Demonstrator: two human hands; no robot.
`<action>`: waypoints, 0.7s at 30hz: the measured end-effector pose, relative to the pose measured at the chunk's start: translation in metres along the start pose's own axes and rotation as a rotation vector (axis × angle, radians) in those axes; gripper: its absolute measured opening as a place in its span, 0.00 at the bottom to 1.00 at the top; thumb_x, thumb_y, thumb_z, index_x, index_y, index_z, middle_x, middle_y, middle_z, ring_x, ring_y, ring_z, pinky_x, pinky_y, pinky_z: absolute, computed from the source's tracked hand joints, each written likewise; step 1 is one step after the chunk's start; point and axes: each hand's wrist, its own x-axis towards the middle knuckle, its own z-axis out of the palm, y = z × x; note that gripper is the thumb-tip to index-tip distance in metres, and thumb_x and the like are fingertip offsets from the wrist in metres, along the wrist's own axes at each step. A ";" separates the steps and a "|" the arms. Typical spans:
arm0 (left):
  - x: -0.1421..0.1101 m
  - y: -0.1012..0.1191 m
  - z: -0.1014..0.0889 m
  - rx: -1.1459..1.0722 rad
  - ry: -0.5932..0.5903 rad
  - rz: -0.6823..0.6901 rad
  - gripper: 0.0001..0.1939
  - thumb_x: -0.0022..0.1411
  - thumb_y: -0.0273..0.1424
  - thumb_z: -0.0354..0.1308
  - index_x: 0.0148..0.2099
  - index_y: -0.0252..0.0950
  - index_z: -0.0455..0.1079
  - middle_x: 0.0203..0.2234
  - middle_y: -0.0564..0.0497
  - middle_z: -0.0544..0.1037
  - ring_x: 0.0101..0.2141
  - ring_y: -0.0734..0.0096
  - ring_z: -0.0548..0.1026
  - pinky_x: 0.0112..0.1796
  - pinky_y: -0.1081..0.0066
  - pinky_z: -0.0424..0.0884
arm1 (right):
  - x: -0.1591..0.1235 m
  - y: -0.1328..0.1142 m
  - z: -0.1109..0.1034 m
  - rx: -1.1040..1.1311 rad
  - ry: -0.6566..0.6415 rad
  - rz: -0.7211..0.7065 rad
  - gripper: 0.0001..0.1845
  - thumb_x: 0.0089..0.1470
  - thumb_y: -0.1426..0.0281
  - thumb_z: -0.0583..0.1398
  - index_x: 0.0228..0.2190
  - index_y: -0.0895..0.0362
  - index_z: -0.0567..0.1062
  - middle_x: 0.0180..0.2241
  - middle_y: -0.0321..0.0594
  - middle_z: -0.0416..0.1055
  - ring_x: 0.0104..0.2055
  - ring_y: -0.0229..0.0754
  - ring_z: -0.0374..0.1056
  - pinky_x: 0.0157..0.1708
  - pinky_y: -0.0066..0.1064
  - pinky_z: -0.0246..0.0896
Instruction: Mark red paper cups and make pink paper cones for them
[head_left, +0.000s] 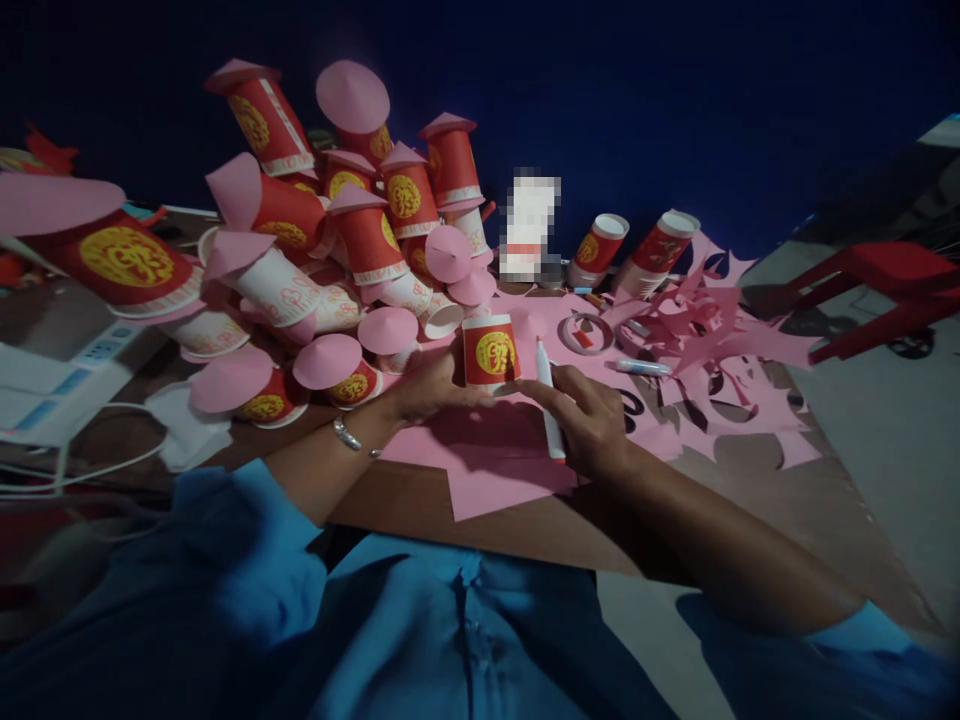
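Red cup (491,355) is being gripped in the person's left hand (431,392), above pink paper (510,460) on the tabletop (397,500); the right hand (592,420) is holding a white marker (544,370), index finger reaching the cup's base. Leftward, many cups (367,240) are already wearing pink cones (351,97); the held one and two rear cups (600,250) are seemingly lacking theirs.

A makeshift craft workspace; whether home or workshop cannot be told. A marker (551,400) is above a wooden table (540,530); tape (589,350) and cut pink scraps (697,320) lie right, while red cups (369,248) with paper cones (352,97) crowd the left. Far right, a stool (892,265) stands on bare grey floor (885,410).
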 end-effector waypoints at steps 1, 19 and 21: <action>0.000 0.001 0.000 -0.007 0.008 0.008 0.45 0.46 0.35 0.78 0.64 0.37 0.65 0.55 0.38 0.80 0.57 0.44 0.77 0.55 0.48 0.74 | 0.000 0.000 0.000 0.025 0.027 -0.005 0.14 0.70 0.70 0.57 0.53 0.58 0.77 0.32 0.39 0.70 0.29 0.39 0.65 0.27 0.29 0.58; -0.002 -0.001 -0.004 0.043 0.004 0.017 0.45 0.49 0.35 0.77 0.66 0.37 0.62 0.50 0.41 0.80 0.55 0.48 0.76 0.57 0.49 0.71 | 0.010 -0.017 -0.002 0.394 0.128 -0.015 0.10 0.59 0.80 0.62 0.39 0.54 0.71 0.26 0.33 0.74 0.27 0.37 0.74 0.26 0.28 0.68; -0.002 -0.001 -0.004 0.046 0.008 0.018 0.45 0.49 0.35 0.76 0.66 0.37 0.61 0.49 0.42 0.80 0.54 0.49 0.77 0.56 0.49 0.71 | 0.007 -0.016 -0.001 0.387 0.110 -0.005 0.10 0.59 0.80 0.62 0.39 0.54 0.71 0.26 0.33 0.74 0.28 0.37 0.74 0.27 0.28 0.68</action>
